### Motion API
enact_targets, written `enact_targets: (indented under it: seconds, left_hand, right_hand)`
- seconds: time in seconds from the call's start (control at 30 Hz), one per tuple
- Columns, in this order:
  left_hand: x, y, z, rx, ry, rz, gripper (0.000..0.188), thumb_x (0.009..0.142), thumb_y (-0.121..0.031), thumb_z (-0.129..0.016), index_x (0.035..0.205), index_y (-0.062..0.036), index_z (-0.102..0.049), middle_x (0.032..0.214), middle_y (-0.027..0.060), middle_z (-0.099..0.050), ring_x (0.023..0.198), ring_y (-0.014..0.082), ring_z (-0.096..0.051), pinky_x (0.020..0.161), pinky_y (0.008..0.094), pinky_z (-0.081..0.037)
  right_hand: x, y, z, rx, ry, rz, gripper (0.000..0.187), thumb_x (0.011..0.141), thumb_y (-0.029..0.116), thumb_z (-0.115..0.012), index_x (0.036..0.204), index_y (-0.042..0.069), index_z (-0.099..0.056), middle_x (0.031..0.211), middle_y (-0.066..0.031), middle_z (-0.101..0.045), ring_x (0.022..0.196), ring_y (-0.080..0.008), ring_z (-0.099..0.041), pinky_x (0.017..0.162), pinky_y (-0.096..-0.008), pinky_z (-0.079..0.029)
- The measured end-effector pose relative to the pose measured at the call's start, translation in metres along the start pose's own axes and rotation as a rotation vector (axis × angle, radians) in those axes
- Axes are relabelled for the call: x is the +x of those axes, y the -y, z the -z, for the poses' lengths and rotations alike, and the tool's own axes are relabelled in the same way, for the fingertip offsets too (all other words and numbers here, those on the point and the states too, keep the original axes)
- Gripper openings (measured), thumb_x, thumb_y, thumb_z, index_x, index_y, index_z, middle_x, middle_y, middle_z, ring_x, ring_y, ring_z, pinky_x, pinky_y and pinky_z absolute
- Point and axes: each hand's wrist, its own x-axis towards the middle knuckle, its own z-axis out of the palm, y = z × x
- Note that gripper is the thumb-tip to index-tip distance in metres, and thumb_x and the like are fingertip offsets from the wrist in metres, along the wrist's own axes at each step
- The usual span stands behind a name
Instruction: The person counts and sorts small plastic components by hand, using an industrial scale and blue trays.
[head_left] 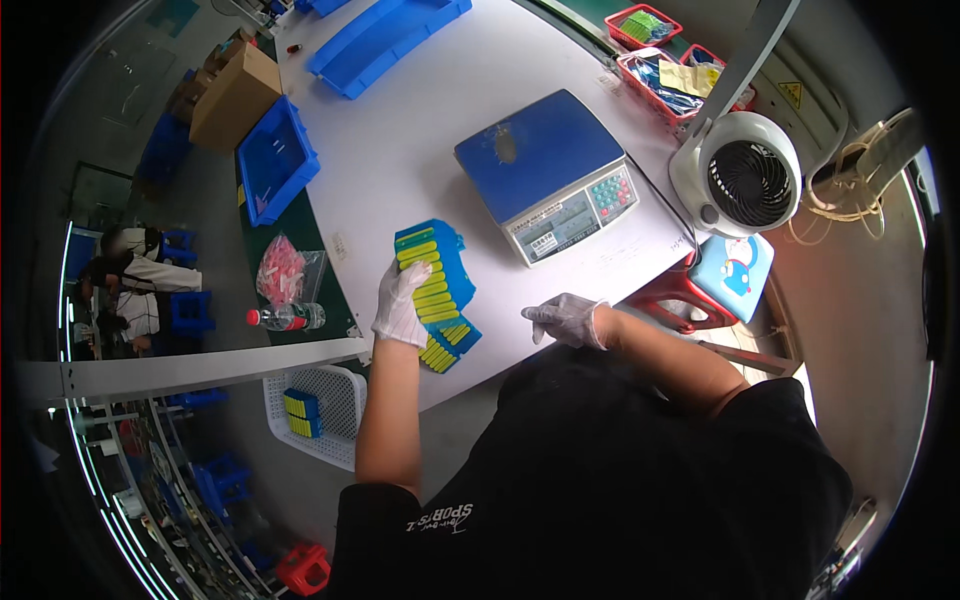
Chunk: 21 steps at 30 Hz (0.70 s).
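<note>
A row of blue pieces with yellow-green strips [433, 284] lies along the left side of the white table. My left hand [402, 304], in a white glove, grips the left edge of this row, its fingers over the strips. A smaller group of the same pieces [450, 344] sits at the near end of the row, by the table edge. My right hand [566, 319], also gloved, is over the near part of the table, right of the pieces. Its index finger and thumb are apart, and I see nothing held in it.
A blue-topped weighing scale [540, 155] stands mid-table, with a white fan [742, 175] beyond its right side. Blue trays [385, 45] lie at the far left. A bottle [290, 317] and a bag of pink pieces [283, 272] are left. Below the edge, a white basket [345, 405] holds similar pieces.
</note>
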Motion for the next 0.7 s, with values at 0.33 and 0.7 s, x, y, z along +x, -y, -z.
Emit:
enact_targets:
  seconds: [0.33,0.7]
  left_hand:
    - [0.165,0.037,-0.156,1.414,-0.431,-0.095,0.091,0.067,-0.027,-0.075,0.138,-0.0014,-0.025,0.111,0.0214,-0.059,0.099,0.0325,-0.062,0.084,0.0417,-0.052]
    - [0.212,0.066,-0.217,1.789,-0.748,0.240,0.108,0.064,-0.048,-0.076,0.142,-0.0006,-0.018,0.114,0.0178,-0.059,0.100,0.0286,-0.063,0.084,0.0412,-0.051]
  right_hand:
    - [-0.033,0.003,0.100,-0.130,-0.067,-0.159,0.056,0.090,0.055,-0.044,0.077,0.006,-0.069,0.057,-0.0072,-0.050,0.060,-0.0178,-0.050,0.063,-0.0335,-0.044]
    - [-0.051,-0.035,0.194,0.107,-0.006,-0.141,0.054,0.088,0.055,-0.050,0.080,0.004,-0.067,0.050,0.0011,-0.041,0.046,-0.0099,-0.036,0.049,-0.0272,-0.034]
